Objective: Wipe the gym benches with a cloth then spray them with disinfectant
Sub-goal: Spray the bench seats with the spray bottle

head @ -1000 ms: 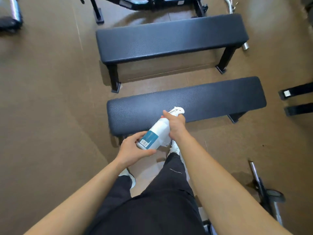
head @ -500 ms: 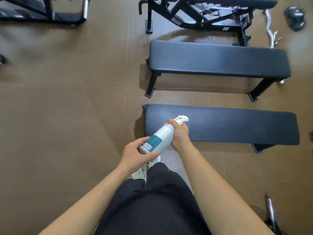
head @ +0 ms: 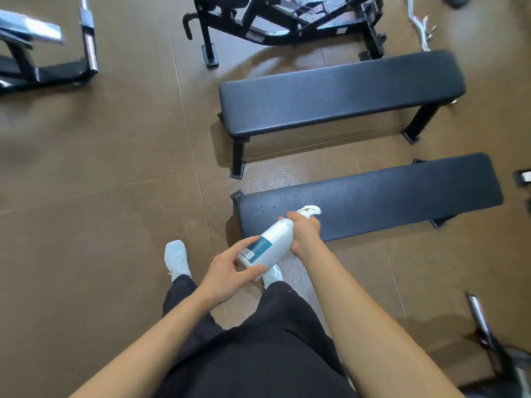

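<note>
Seems like the spraying half, with no cloth in sight. Right hand (head: 304, 234) grips the spray bottle (head: 270, 242) at its trigger neck and left hand (head: 230, 274) cups its base, nozzle aimed toward 1 o'clock over the near bench (head: 402, 196). Far bench (head: 344, 93) at 12 probably comes next.

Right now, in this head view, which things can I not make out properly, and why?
- Trigger of the spray bottle: head view, covered by the right hand.
- Label text on the bottle: too small to read; the left hand covers the base.
- Legs of the near bench: mostly hidden under its own pad.
- Metal bar, lower right: blurred, cut off by the edge.
- Cloth: none in view.
</note>
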A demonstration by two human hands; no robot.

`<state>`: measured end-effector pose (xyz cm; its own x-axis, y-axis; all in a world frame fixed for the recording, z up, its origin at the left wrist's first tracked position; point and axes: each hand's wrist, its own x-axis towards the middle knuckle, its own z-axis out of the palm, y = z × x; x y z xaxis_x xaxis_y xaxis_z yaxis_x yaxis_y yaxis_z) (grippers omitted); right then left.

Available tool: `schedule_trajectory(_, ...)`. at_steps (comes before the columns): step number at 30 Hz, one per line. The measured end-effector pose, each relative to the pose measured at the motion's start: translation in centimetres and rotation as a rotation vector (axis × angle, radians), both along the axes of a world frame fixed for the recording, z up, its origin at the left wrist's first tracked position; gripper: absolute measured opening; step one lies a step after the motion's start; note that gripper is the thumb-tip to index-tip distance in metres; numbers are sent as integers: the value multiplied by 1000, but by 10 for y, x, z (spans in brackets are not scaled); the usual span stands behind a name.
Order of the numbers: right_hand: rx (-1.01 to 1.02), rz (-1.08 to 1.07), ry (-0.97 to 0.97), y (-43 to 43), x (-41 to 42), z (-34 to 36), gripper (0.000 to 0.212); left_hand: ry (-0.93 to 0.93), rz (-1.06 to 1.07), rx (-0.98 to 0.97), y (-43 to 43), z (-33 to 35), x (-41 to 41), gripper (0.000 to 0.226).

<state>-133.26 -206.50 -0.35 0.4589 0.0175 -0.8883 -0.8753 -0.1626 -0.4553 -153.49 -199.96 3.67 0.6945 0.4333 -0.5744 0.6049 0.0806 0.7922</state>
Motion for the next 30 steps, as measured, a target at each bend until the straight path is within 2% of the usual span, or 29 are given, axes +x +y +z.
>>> schedule_trajectory(7, -46, -167, -9, 72, -37, 0, 37, -44, -214, -104, 104, -16, -23, 66)
schedule_trajectory(11, -176, -238, 0, 129, -77, 7, 48, -59, -318, -150, 182, -16, -52, 63)
schedule_trajectory(15, -120, -285, -49, 189, -103, 26, 30, -70, -388, -138, 257, -10, -71, 65)
schedule_trajectory(17, -70, -251, -111, 218, -101, 39, 26, -88, -380, -134, 285, -3, -70, 67)
schedule_trajectory(19, -39, -164, -191, 247, -90, 49, 36, -120, -358, -126, 304, 3, -66, 69)
schedule_trajectory(21, -25, -84, -277, 276, -74, 63, 37, -146, -341, -118, 320, 9, -56, 71)
schedule_trajectory(27, -112, 105, -603, 343, -16, 99, 33, -131, -363, -76, 370, 24, 20, 74)
schedule_trajectory(30, -160, 121, -679, 359, 16, 108, 32, -127, -414, -30, 390, 27, 66, 75)
